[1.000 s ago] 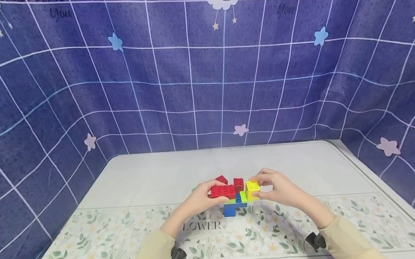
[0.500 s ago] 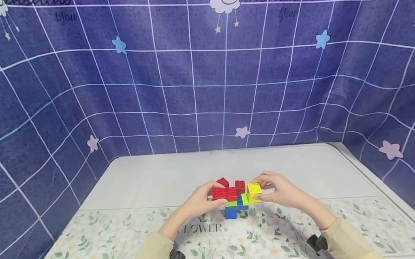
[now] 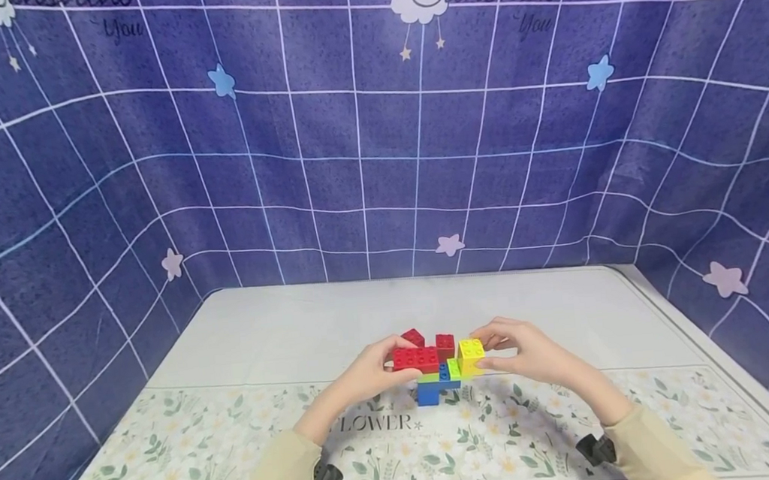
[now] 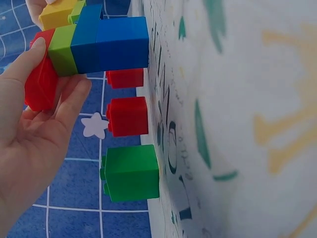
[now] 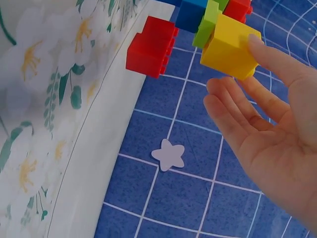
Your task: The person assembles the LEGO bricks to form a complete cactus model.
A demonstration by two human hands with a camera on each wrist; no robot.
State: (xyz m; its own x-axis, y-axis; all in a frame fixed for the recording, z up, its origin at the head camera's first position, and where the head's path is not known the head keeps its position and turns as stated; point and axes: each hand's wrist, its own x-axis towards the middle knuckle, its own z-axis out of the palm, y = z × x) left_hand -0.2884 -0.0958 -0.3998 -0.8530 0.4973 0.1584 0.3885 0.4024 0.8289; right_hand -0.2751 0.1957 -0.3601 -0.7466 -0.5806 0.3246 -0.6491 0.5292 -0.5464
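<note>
A small brick build stands at the middle of the table, just in front of the person and between both hands. Its foot is a low blue brick; across that sits a wide blue brick, carrying a left lime brick and a right lime brick. A long red brick, studs up, tops the left one and juts out leftward; a yellow brick tops the right one. The left hand holds the long red brick, thumb in front and fingers behind. The right hand is narrowly parted around the yellow brick, its thumb at the front and its fingers at the back; I cannot tell whether it grips. Behind the build are two loose bricks, a square red brick and a turned red brick. The left wrist view also shows a green brick on the table, beside the red ones. A flowered band, lettered "LOWER", crosses the white tabletop. Beige sleeves cover the forearms, a black device at each wrist. Beyond hangs a navy curtain with pale grid lines, stars and clouds.
</note>
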